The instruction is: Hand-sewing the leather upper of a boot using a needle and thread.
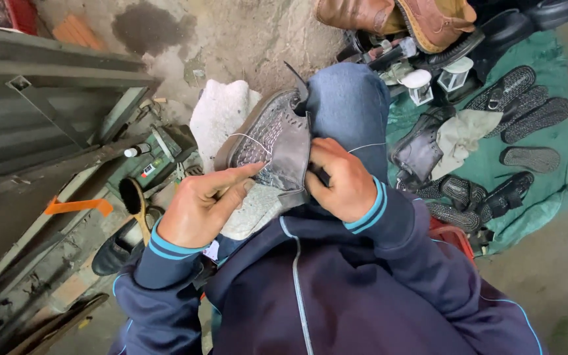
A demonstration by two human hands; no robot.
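Seen from the head camera, the floor (251,33) was rough, pale concrete with a dark damp stain near its upper edge. Along the left side ran grey metal panels (27,112), with an orange strip (77,206) lying across the lower one. To the right a green tarp (540,190) was spread on the ground, carrying black rubber soles (527,105), black sandals (481,197), a grey shoe (419,150) under a pale cloth (461,135), and two small white lanterns (436,81). Brown boots (396,16) lay at the top edge.

Among the clutter at left stood a small white-capped bottle (137,150) beside a green box with a small white label (149,169) — its print was too small to tell — and a wooden-handled brush (136,200) leaned over a black shoe (116,246).

The grey woven shoe (274,138) rested sole-side up on the person's denim knee (350,105), over a white cloth (221,115). The left hand (198,204) pinched at the shoe's edge with thumb and forefinger extended, a thin white thread (251,139) crossing the sole — while the right hand (343,181) was clenched around the shoe's heel side.
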